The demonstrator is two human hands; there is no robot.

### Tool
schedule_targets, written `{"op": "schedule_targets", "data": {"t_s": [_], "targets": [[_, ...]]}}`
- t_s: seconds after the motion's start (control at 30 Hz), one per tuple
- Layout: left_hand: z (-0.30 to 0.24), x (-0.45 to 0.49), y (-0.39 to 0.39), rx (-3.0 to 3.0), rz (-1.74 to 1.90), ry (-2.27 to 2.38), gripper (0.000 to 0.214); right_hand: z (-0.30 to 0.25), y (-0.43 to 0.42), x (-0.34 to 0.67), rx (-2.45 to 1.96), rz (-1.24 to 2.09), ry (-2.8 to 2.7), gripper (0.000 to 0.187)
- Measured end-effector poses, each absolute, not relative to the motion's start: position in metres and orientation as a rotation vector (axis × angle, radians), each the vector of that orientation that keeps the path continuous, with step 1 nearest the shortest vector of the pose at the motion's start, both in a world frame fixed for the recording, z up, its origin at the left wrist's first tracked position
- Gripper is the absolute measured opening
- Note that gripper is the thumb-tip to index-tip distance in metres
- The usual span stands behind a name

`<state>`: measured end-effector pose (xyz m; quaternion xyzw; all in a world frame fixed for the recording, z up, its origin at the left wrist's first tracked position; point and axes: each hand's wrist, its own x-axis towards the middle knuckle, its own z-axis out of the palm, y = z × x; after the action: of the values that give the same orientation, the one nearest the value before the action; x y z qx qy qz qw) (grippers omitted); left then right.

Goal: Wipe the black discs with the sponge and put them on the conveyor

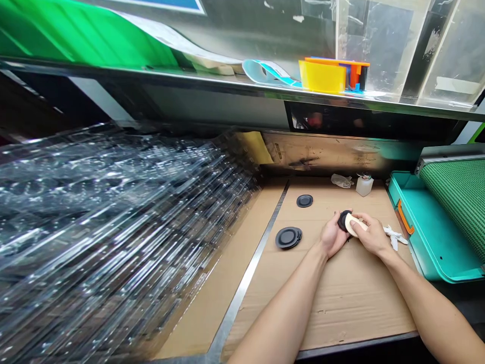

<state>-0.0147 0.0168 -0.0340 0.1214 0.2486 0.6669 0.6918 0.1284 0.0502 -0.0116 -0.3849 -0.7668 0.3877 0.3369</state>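
Over the right part of the cardboard-covered bench (341,303), my left hand (332,236) is closed around a black disc-shaped part (343,220). My right hand (371,235) grips a cream-coloured pad (353,225), which touches the black part's face. On the cardboard to the left lie two more groups of black oval parts: a nearer one (288,237), which looks like a small stack, and a farther one (304,201). White crumpled strips (395,236) lie just right of my right hand.
Stacked clear plastic trays (113,242) fill the left side. A teal bin (439,253) with an orange handle stands right, beside a green conveyor belt (458,192). A small white bottle (364,185) and a clear plastic bag (341,181) sit behind. Above runs a shelf with a yellow container (322,76).
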Motion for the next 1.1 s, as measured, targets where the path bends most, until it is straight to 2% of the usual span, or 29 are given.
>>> {"op": "schedule_targets", "data": {"t_s": [0.13,0.27,0.43,0.5,0.7,0.9,1.0,1.1], "targets": [[-0.038,-0.01,0.016,0.323,1.446,0.568,0.042,-0.019,0.052,0.125,-0.954,1.079,-1.99,0.033],[-0.04,-0.014,0.016,0.255,1.463,0.588,0.042,-0.012,0.057,0.133,-0.919,1.112,-2.22,0.028],[-0.039,-0.015,0.018,0.196,1.487,0.533,0.041,-0.004,0.048,0.132,-1.315,0.558,-2.22,0.039],[-0.039,-0.014,0.019,0.18,1.472,0.533,0.042,-0.006,0.042,0.125,-1.359,0.449,-2.272,0.042],[-0.039,-0.017,0.018,0.158,1.506,0.518,0.04,-0.007,0.041,0.115,-1.513,0.379,-2.28,0.043],[-0.037,-0.013,0.019,0.208,1.451,0.547,0.04,-0.007,0.044,0.121,-1.339,0.493,-2.33,0.04],[-0.038,-0.019,0.021,0.212,1.533,0.624,0.036,-0.006,0.051,0.127,-1.526,0.393,-2.254,0.043],[-0.037,-0.035,0.021,0.163,1.648,0.703,0.036,-0.004,0.052,0.134,-1.507,0.383,-2.309,0.04]]}}
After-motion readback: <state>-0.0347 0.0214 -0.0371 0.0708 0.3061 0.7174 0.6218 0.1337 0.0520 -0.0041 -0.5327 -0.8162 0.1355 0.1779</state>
